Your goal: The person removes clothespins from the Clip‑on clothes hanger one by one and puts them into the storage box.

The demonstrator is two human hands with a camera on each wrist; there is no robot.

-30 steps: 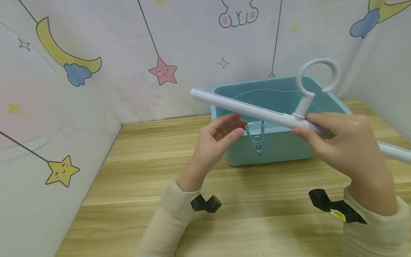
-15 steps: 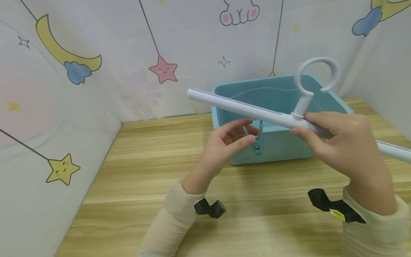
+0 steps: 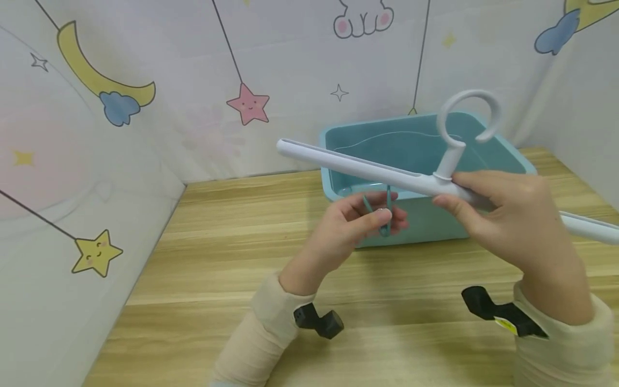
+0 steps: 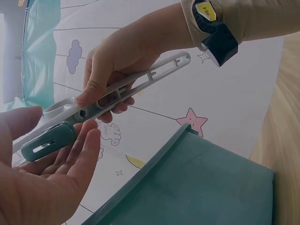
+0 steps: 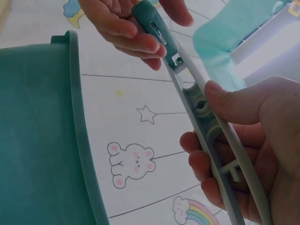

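Note:
A white plastic clothes hanger point(image 3: 358, 169) with a round hook is held slantwise in front of me. My right hand point(image 3: 517, 220) grips its bar beside the hook, thumb in front. From the underside of the bar hangs a teal clothes peg point(image 4: 63, 132), its two legs spread in a V in the head view. My left hand point(image 3: 340, 226) surrounds the peg from below. In the left wrist view its thumb stands apart from the peg and the fingers lie nearly straight along the other side. The hanger's underside shows slots and small hooks point(image 5: 232, 171).
A teal plastic bin point(image 3: 425, 223) stands on the wooden table point(image 3: 208, 269) behind the hands, against a white cloth backdrop point(image 3: 290, 48) with printed stars and moons. The hanger's left arm overlaps the bin's opening in the head view.
My left hand has moved right and slightly down, from beside the peg to around it. The hanger has shifted slightly left; my right hand keeps its grip.

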